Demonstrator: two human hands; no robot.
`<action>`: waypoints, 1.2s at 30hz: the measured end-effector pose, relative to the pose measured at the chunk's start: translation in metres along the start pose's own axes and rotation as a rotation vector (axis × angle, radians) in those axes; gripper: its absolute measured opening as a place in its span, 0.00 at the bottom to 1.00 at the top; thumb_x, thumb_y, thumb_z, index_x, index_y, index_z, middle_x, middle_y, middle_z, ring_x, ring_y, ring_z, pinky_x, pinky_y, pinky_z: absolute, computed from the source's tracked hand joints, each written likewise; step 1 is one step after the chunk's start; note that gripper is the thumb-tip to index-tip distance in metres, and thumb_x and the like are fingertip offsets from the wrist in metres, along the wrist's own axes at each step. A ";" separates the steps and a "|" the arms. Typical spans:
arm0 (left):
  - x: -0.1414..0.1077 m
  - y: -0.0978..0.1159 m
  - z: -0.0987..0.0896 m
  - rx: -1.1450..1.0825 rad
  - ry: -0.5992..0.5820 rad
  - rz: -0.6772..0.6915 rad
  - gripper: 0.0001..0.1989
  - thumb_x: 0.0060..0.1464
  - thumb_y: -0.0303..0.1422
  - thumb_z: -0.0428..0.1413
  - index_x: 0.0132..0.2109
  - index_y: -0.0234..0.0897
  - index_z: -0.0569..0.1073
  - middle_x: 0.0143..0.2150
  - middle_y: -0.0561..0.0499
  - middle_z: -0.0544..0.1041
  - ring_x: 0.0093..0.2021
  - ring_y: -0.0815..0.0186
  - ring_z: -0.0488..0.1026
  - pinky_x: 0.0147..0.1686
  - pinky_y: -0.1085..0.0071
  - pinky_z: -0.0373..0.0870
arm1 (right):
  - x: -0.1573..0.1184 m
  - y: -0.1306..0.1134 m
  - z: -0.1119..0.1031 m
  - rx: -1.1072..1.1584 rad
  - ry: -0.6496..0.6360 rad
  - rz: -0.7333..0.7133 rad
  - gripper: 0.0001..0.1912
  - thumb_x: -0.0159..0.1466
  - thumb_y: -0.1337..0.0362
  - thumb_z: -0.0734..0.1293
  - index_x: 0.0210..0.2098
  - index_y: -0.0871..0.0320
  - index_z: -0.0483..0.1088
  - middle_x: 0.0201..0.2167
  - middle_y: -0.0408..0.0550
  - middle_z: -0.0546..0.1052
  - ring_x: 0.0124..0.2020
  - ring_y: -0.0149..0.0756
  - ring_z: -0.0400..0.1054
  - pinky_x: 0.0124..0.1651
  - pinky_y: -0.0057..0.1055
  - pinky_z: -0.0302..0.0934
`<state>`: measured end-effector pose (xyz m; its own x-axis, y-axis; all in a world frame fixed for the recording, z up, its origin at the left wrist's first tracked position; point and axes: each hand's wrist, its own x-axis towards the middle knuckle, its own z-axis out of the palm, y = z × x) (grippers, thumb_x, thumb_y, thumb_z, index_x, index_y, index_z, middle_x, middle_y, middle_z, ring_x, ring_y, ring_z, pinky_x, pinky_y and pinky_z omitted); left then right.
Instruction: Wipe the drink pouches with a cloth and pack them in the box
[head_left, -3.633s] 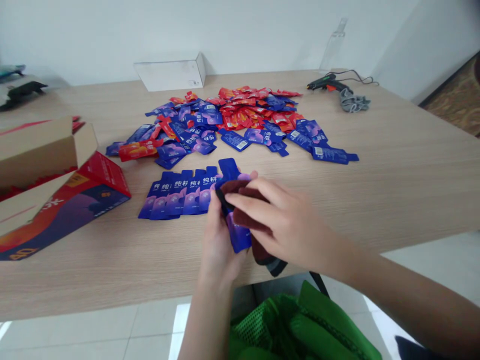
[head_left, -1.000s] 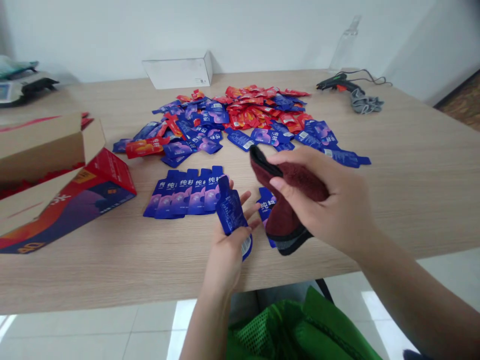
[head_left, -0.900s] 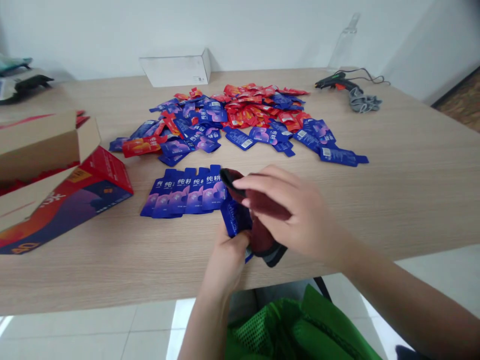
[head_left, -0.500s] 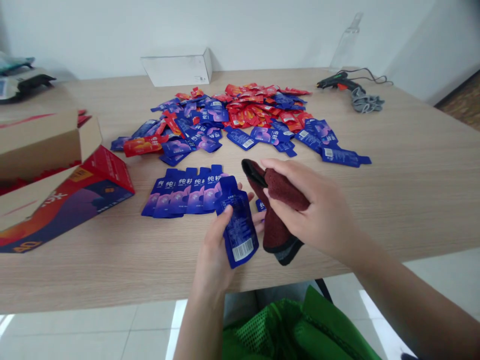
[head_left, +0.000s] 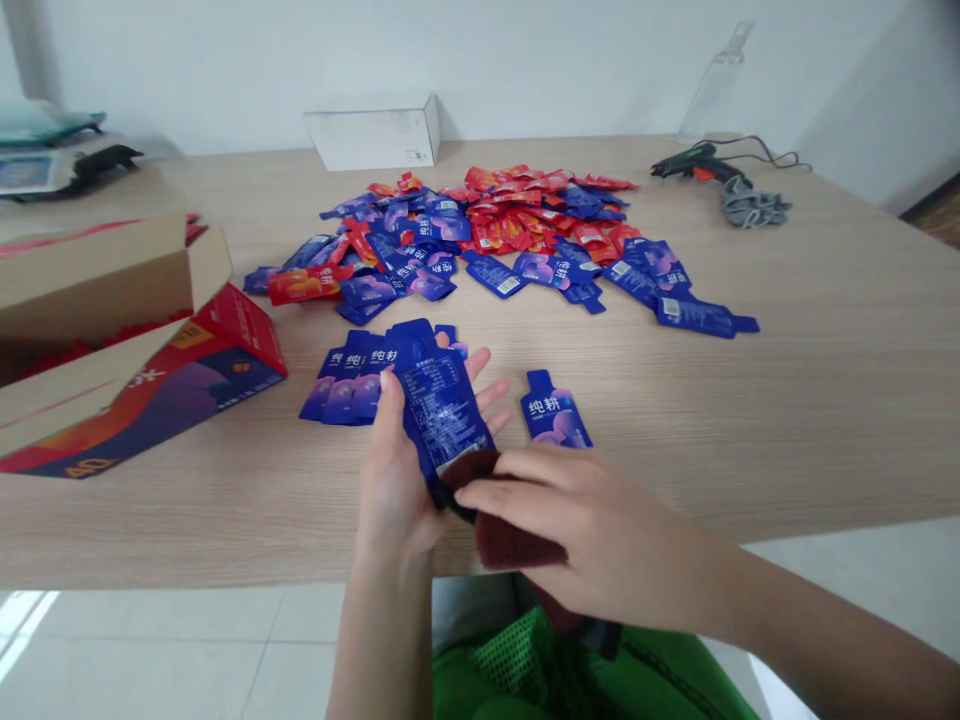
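Note:
On the palm of my left hand (head_left: 397, 490) lies a blue pouch (head_left: 446, 410), its printed back facing up; the fingers are spread beneath it and the thumb rests at its edge. A dark red cloth (head_left: 517, 540) with black edging is gripped in my right hand (head_left: 585, 520) and touches the lower end of that pouch. Left of the held pouch, several blue pouches (head_left: 341, 390) overlap in a row on the table. One more blue pouch (head_left: 556, 412) lies just beyond my right hand, its lower end hidden.
A heap of red and blue pouches (head_left: 510, 225) spreads across the mid-table (head_left: 750, 420). At left stands an open carton (head_left: 240, 345); a device (head_left: 67, 165) sits behind it. A white box (head_left: 375, 138), a glue gun (head_left: 697, 160) and grey cloth (head_left: 754, 205) are further back.
My right hand has moved down and left, bringing the cloth onto the lower end of the held pouch. My left hand has shifted left with the pouch, and the lone pouch is more exposed.

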<state>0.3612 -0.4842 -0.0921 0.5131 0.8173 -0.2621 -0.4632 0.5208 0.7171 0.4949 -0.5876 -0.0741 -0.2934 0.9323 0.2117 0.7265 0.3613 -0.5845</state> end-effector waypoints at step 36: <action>0.008 -0.006 0.001 -0.062 -0.025 0.017 0.25 0.64 0.53 0.47 0.60 0.49 0.71 0.62 0.49 0.75 0.58 0.55 0.74 0.57 0.57 0.72 | 0.002 0.011 0.017 -0.250 0.127 0.111 0.22 0.61 0.73 0.65 0.55 0.57 0.73 0.49 0.54 0.77 0.44 0.47 0.74 0.41 0.42 0.70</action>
<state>0.3689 -0.4811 -0.0975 0.5218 0.8205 -0.2334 -0.5156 0.5213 0.6800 0.4917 -0.5824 -0.0938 -0.1351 0.9555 0.2624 0.8850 0.2354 -0.4017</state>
